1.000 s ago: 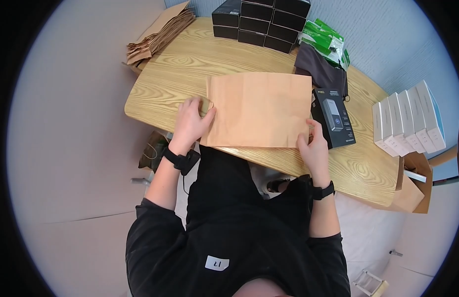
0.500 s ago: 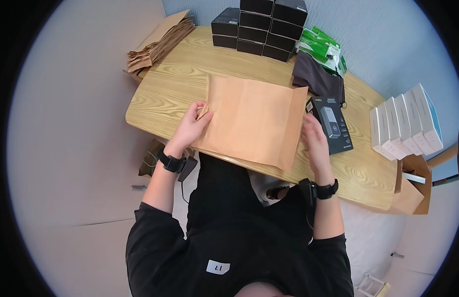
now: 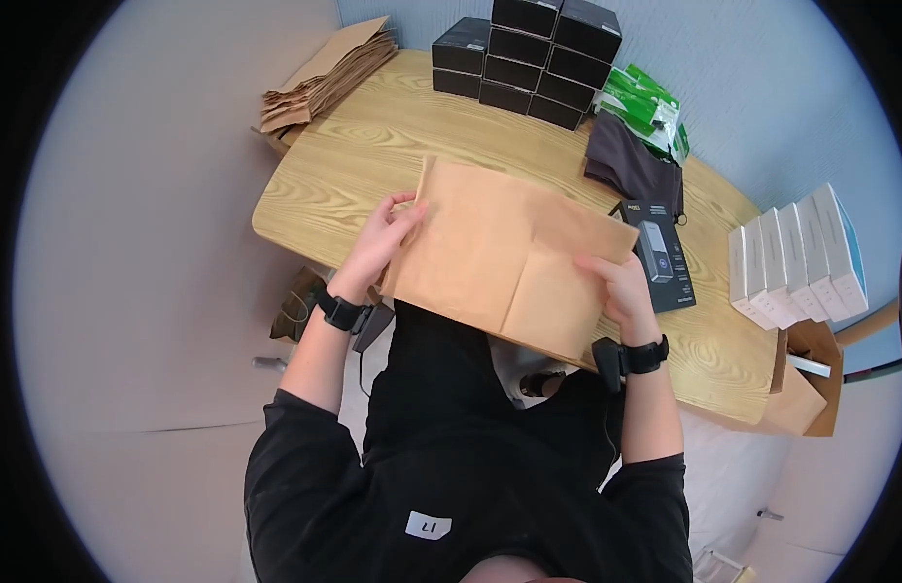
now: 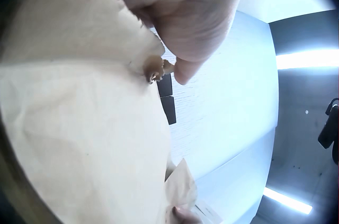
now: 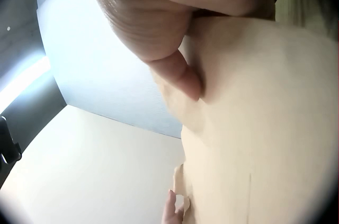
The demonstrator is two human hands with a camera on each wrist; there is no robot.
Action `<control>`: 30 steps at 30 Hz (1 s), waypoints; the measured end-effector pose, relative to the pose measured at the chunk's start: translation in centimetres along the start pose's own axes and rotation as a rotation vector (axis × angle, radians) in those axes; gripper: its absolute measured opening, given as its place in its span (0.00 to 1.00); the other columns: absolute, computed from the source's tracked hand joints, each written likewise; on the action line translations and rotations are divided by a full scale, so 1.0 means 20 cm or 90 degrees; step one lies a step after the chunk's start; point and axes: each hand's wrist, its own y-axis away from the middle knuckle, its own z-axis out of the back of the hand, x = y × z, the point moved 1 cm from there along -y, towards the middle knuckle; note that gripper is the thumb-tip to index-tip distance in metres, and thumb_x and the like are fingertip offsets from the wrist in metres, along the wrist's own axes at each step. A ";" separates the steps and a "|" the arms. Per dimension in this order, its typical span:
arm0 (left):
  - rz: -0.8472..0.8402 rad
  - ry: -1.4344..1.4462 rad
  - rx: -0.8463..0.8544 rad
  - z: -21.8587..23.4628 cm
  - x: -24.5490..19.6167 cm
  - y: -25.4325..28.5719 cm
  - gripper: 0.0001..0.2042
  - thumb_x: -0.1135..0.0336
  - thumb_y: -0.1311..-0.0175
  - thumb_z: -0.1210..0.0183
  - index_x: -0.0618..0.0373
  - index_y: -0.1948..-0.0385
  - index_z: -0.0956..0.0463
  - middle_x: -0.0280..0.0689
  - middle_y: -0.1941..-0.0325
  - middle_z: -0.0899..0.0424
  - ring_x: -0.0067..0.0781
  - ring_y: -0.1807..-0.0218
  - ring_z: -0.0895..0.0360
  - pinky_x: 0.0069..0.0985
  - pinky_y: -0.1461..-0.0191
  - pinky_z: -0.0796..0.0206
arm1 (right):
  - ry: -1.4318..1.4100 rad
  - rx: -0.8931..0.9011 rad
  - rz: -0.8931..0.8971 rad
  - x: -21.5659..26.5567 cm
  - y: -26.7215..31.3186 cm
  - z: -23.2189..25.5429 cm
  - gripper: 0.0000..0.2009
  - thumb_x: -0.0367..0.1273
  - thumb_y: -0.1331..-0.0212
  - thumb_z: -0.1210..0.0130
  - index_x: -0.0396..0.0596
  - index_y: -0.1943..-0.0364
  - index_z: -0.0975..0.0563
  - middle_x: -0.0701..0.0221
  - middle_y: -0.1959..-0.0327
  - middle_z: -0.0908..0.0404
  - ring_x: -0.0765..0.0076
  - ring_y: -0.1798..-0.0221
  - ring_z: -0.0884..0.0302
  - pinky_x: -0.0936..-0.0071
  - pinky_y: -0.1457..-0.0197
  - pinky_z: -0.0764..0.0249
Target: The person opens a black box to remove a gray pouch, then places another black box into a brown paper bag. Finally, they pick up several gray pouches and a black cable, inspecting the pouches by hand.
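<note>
A flat brown paper bag (image 3: pixel 461 238) slants over the table's front edge, between my two hands. My left hand (image 3: pixel 378 248) pinches its left end, thumb on top. In the left wrist view, a zigzag-cut edge of the bag (image 4: pixel 79 128) shows beside the left hand (image 4: pixel 198 17). My right hand (image 3: pixel 624 291) grips the right end, its thumb lying across the paper and the other fingers hidden beneath. The right wrist view shows that thumb (image 5: pixel 183 78) pressing the paper. Behind the right hand lies a black box (image 3: pixel 673 287) with a device pictured on it, partly covered by the bag.
Stacked black boxes (image 3: pixel 514 73) stand at the back, beside green packets (image 3: pixel 645 102) and a dark grey pouch (image 3: pixel 631 160). A pile of paper bags (image 3: pixel 329 73) lies back left. White boxes (image 3: pixel 796 257) line the right side, above an open carton (image 3: pixel 822 340).
The bag has gone from lying flat to tilted, its right end swung toward me. My right hand came off the right edge, then took hold again with the thumb on top. The left hand keeps its hold.
</note>
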 end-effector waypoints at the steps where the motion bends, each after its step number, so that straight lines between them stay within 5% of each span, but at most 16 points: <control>1: 0.014 0.007 0.010 -0.01 0.00 -0.01 0.22 0.62 0.34 0.46 0.61 0.42 0.39 0.35 0.59 0.20 0.19 0.58 0.24 0.19 0.54 0.32 | 0.020 0.027 -0.009 0.00 0.00 0.01 0.17 0.23 0.47 0.41 0.38 0.51 0.27 0.65 0.55 0.20 0.69 0.54 0.22 0.72 0.52 0.25; 6: -0.030 0.140 0.034 0.05 0.14 -0.11 0.18 0.62 0.34 0.46 0.62 0.48 0.35 0.35 0.63 0.20 0.18 0.63 0.25 0.16 0.58 0.33 | -0.047 0.050 -0.031 0.01 0.00 0.00 0.16 0.28 0.40 0.45 0.39 0.48 0.29 0.67 0.52 0.22 0.72 0.50 0.24 0.73 0.47 0.28; 11: -0.121 0.093 -0.010 0.03 0.12 -0.12 0.19 0.63 0.34 0.46 0.63 0.46 0.36 0.34 0.63 0.20 0.17 0.62 0.25 0.17 0.56 0.32 | -0.023 0.009 0.076 -0.02 -0.02 0.04 0.15 0.29 0.36 0.49 0.41 0.47 0.30 0.68 0.50 0.23 0.73 0.50 0.25 0.74 0.47 0.28; 14: -0.031 0.272 0.014 0.02 0.03 -0.07 0.18 0.65 0.35 0.44 0.63 0.47 0.34 0.32 0.62 0.20 0.18 0.60 0.24 0.17 0.55 0.32 | -0.023 0.026 0.047 0.01 0.00 0.05 0.13 0.29 0.36 0.49 0.42 0.48 0.28 0.69 0.51 0.22 0.74 0.52 0.24 0.74 0.48 0.28; 18: 0.021 0.224 0.105 0.02 -0.02 -0.04 0.18 0.66 0.36 0.43 0.64 0.48 0.31 0.33 0.62 0.19 0.19 0.59 0.23 0.18 0.55 0.30 | 0.073 0.084 0.029 -0.03 -0.01 0.10 0.12 0.29 0.36 0.49 0.41 0.50 0.27 0.69 0.54 0.21 0.76 0.55 0.23 0.75 0.51 0.27; 27: -0.039 0.111 -0.023 0.02 0.02 -0.07 0.18 0.65 0.37 0.42 0.62 0.48 0.31 0.32 0.62 0.18 0.17 0.70 0.22 0.15 0.65 0.28 | 0.091 0.044 0.043 0.00 -0.04 0.09 0.12 0.28 0.37 0.48 0.39 0.51 0.26 0.70 0.55 0.20 0.77 0.56 0.23 0.77 0.52 0.27; 29: 0.075 0.142 0.210 0.05 0.06 -0.05 0.18 0.64 0.36 0.43 0.62 0.48 0.32 0.34 0.60 0.18 0.16 0.67 0.21 0.16 0.64 0.28 | 0.045 0.008 0.083 -0.01 -0.06 0.13 0.12 0.28 0.37 0.48 0.39 0.51 0.26 0.69 0.55 0.20 0.77 0.56 0.23 0.77 0.52 0.27; 30: 0.074 0.136 0.203 0.07 0.07 -0.04 0.18 0.64 0.36 0.43 0.62 0.48 0.32 0.34 0.60 0.18 0.16 0.67 0.21 0.16 0.64 0.28 | 0.038 0.015 0.083 0.00 -0.07 0.14 0.12 0.28 0.37 0.48 0.39 0.51 0.26 0.69 0.55 0.20 0.77 0.56 0.23 0.77 0.52 0.27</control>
